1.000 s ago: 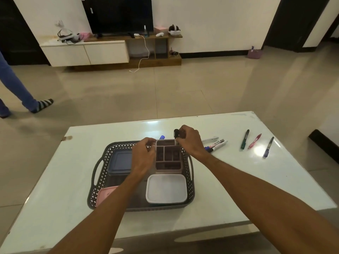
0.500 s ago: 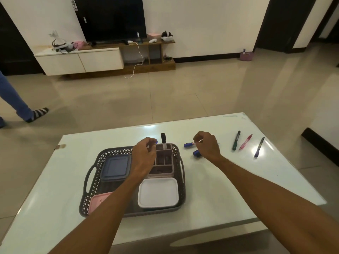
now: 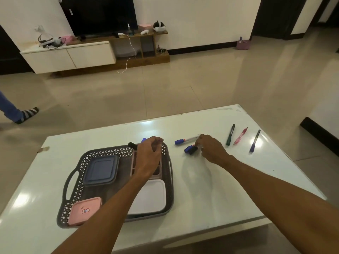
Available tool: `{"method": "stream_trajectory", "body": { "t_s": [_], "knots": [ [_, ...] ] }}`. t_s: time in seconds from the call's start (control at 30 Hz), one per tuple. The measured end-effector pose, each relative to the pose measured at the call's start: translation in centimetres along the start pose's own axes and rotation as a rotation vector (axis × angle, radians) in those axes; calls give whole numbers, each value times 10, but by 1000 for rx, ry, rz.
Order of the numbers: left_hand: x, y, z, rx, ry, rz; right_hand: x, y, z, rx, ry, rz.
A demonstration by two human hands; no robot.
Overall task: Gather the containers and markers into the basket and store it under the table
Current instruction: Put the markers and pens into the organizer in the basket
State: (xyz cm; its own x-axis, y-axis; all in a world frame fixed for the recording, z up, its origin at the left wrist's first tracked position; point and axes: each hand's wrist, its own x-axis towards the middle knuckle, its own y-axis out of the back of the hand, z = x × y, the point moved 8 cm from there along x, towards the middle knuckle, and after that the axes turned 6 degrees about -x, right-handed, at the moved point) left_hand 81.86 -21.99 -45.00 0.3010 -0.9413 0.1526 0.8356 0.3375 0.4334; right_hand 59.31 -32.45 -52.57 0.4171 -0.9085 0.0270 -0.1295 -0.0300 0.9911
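Note:
A dark grey perforated basket (image 3: 76, 182) sits on the white table (image 3: 201, 189). It holds a blue-lidded container (image 3: 100, 170), a pink container (image 3: 84, 210), a white-lidded container (image 3: 152, 197) and a pink divided organizer (image 3: 133, 162). A black-capped marker (image 3: 132, 145) leans in the organizer. My left hand (image 3: 149, 154) rests over the organizer, fingers curled, with a blue marker cap (image 3: 144, 140) poking out beside them. To the right of the basket, my right hand (image 3: 211, 149) pinches two capped markers (image 3: 190, 149) lying on the table. Another blue-capped marker (image 3: 183, 141) lies just beyond.
A green pen (image 3: 230, 134), a pink pen (image 3: 240, 136) and a blue pen (image 3: 255, 140) lie near the table's right edge. A person's leg (image 3: 18, 112) stands on the floor at far left. A TV cabinet (image 3: 69, 55) lines the back wall.
My right hand left the black-capped marker in the organizer, moved right, and closed on the loose markers on the table. My left hand stayed at the organizer.

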Motion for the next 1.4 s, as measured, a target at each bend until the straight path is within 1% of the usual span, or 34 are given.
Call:
{"method": "stream_trajectory", "body": {
  "t_s": [0.07,0.13,0.33,0.4,0.47,0.53,0.63,0.73,0.83,0.93,1.1,1.2,1.33,1.4],
  "knots": [
    [-1,0,-4,2,14,2,1,1,-7,-149,74,35],
    [-2,3,-10,14,25,2,-1,1,-8,-232,107,74],
    [-7,17,-4,5,27,14,-11,5,-10,-266,179,120],
    [-10,26,0,6,35,31,-9,15,-15,-145,122,128],
    [-9,37,-1,11,36,51,-4,34,-26,148,18,143],
    [-9,49,-1,1,39,69,0,56,-44,460,-44,165],
    [-10,66,4,-27,48,102,6,89,-82,757,-43,221],
    [-11,79,4,-72,63,120,13,109,-121,904,-4,222],
    [-8,88,-1,-79,79,130,21,110,-146,900,11,213],
    [-6,93,-4,-88,78,133,28,98,-160,818,9,212],
    [-6,93,-18,-55,70,120,31,58,-166,645,-15,106],
    [-7,92,-25,-44,78,123,30,38,-161,596,-14,68],
    [-10,90,-25,-55,94,124,28,42,-152,579,10,97],
    [-12,88,-18,-55,93,120,26,51,-137,598,-17,134]
  ]
}}
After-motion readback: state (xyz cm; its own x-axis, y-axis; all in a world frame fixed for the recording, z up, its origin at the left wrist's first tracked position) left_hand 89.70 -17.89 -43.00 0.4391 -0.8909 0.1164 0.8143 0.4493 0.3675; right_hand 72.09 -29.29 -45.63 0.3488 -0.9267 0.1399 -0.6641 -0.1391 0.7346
